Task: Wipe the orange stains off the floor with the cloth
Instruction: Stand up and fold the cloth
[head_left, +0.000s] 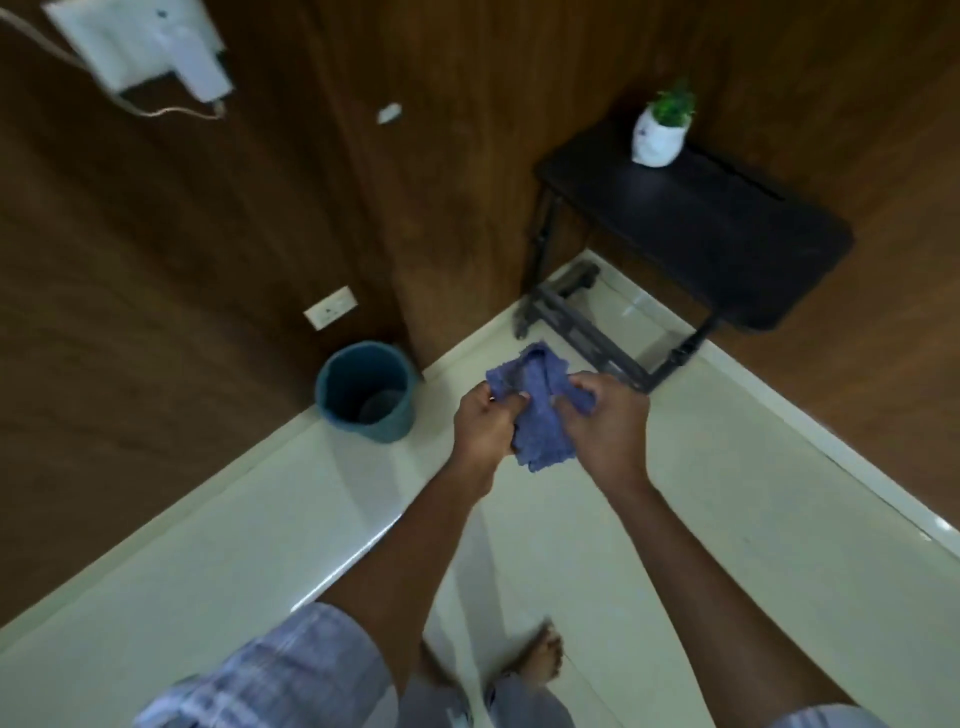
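A: Nearest item, please

B: Item one, a bare foot (540, 656) flat on the pale tiled floor (218, 545), toes pointing away, with checked shorts (280, 675) above it at the lower edge

A: Next out?

B: Item two, two bare forearms, both stretched forward and down from the body, converging toward the middle. No sleeves

A: And the hands themselves?

B: Item three, left hand (485, 423), back of the hand up, fingers curled shut around the left part of the cloth (540, 410). Item four, right hand (605, 421), likewise closed, thumb and fingers pinching the cloth's right part. The two hands sit just beside each other, wrists slightly bent inward

A: Describe the cloth

B: Blue-violet, bunched and rumpled, held up in the air between both hands, clear of the floor. One crumpled end rises above the knuckles, another hangs below them

A: Any orange marks on the tiles?

B: Cannot tell from here; the picture is blurred

A: Farther back?

B: Item five, a teal bin (366, 392) standing upright on the floor against the brown wood-panelled wall (156, 312), left of the hands. Item six, a white socket plate (330, 307) on that wall above the bin. Item seven, a black side table (727, 228) in the corner, carrying a small green plant in a white pot (658, 137) near its back edge
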